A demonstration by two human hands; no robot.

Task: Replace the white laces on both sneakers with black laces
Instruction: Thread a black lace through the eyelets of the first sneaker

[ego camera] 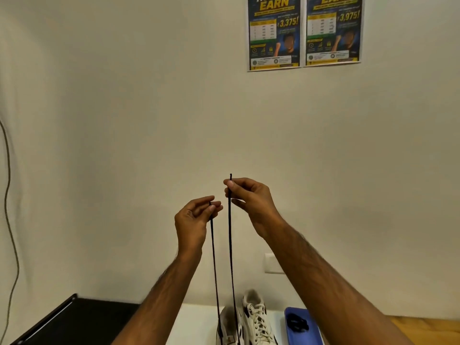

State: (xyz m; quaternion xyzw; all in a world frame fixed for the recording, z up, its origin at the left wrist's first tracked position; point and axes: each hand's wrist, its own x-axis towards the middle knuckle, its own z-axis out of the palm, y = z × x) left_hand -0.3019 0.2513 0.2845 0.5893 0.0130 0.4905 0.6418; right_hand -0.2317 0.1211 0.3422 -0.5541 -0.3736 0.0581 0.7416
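Both my hands are raised in front of the wall, each pinching one end of a black lace (230, 245). My left hand (193, 220) pinches the left end, a little lower. My right hand (246, 197) pinches the right end, whose tip sticks up above the fingers. Both strands run straight down to the left sneaker (227, 327) at the bottom edge. Beside it stands the right sneaker (257, 319), white and laced with white laces. A second black lace (297, 323) lies bundled in a blue tray (292, 337).
The sneakers stand on a white surface (196, 324) against the wall. A black case (74, 319) lies at the bottom left. Wooden tabletop (423, 329) shows at the right. A cable (10, 220) hangs down the left wall, and two posters (303, 31) hang above.
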